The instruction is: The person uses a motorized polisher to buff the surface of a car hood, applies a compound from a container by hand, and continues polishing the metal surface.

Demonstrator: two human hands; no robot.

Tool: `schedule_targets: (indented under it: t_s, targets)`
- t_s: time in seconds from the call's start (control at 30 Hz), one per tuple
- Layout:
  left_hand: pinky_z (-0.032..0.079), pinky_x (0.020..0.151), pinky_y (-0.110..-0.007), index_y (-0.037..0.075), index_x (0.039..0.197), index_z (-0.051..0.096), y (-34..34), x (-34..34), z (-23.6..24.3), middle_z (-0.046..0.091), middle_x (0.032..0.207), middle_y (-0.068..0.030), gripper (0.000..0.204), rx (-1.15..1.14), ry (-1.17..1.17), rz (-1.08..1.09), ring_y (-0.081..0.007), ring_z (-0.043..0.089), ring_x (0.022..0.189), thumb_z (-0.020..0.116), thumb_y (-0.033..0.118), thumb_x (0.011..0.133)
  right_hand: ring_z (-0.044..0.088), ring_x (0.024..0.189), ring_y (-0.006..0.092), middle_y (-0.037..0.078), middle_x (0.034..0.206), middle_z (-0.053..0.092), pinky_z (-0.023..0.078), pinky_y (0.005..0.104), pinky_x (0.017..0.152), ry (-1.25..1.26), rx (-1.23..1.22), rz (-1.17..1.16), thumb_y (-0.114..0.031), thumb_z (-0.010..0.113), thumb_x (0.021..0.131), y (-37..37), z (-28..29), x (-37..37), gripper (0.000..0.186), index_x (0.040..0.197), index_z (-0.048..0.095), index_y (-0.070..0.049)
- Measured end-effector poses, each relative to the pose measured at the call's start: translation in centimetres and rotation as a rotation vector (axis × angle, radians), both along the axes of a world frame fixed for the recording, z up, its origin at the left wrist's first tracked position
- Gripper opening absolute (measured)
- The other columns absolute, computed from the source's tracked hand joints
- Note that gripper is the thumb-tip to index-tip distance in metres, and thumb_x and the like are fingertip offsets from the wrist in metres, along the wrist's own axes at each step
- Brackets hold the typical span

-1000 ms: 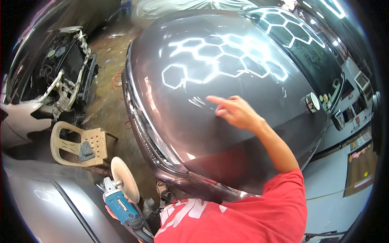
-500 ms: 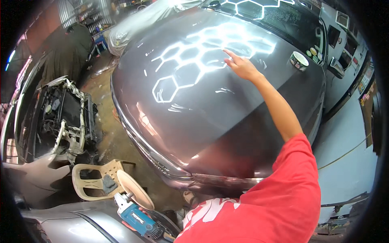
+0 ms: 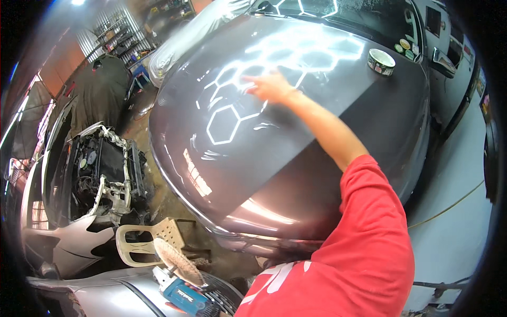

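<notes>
My right hand [image 3: 270, 87] is stretched out over the glossy dark grey car hood [image 3: 296, 132], its index finger extended and nothing held. Whether the fingertips touch the paint I cannot tell. Bright hexagonal light reflections spread across the hood around the hand. Low at the lower left, my left hand [image 3: 173, 306] is mostly hidden behind the blue power polisher [image 3: 185, 299] it grips. The polisher's round, fluffy pad [image 3: 178, 260] tilts up and away from the hood.
A short round tin or roll [image 3: 381, 62] sits on the hood near the windshield. Left of the hood are a beige plastic chair [image 3: 140, 243], an exposed car front end [image 3: 100, 177] and a covered object [image 3: 103, 98]. A silver car panel [image 3: 100, 293] lies beside the polisher.
My right hand has swept left and slightly nearer over the hood. The polisher now sits lower in the picture, its pad showing its fluffy face more. The view has shifted.
</notes>
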State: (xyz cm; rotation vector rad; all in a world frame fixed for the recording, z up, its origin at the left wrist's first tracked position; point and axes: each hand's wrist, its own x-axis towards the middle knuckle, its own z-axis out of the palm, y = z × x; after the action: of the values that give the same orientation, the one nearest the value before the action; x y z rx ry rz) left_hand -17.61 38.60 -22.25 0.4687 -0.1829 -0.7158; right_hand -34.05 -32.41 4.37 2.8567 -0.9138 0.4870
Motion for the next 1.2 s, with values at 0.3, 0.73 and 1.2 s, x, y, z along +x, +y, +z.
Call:
schedule_targets:
  t_s: [0.3,0.73,1.2]
  targets:
    - [0.052,0.097,-0.053,-0.007,0.149,0.030,0.5,-3.8,2.5,0.049,0.133,-0.0325,0.109,-0.043,-0.103,-0.064,-0.0428,0.057,0.117,0.053,0.078,0.086,0.066,0.111,0.0409,0.023,0.118,0.068,0.052,0.0503,0.092,-0.351,-0.373,-0.479,-0.032,0.067,0.090,-11.0,8.2,-31.1,0.071,0.153,0.035,-0.024]
    - [0.054,0.097,-0.055,-0.002,0.152,0.024,0.7,-9.6,6.3,0.044,0.141,-0.0320,0.112,0.033,-0.203,-0.125,-0.0440,0.056,0.122,0.054,0.081,0.083,0.068,0.101,0.0388,0.027,0.099,0.069,0.052,0.0453,0.092,-0.225,-0.111,-0.214,-0.012,0.079,0.081,-17.6,4.8,-40.3,0.107,0.159,0.013,-0.044]
    - [0.063,0.069,-0.044,-0.004,0.144,0.039,-0.5,-9.8,7.8,0.066,0.112,-0.0296,0.102,0.399,-0.238,0.329,-0.0360,0.073,0.090,0.043,0.081,0.089,0.065,0.113,0.0233,0.013,0.124,0.068,0.049,0.0423,0.099,-0.840,0.560,0.004,-0.044,0.059,0.100,-10.2,5.9,-30.4,0.073,0.160,0.024,-0.020]
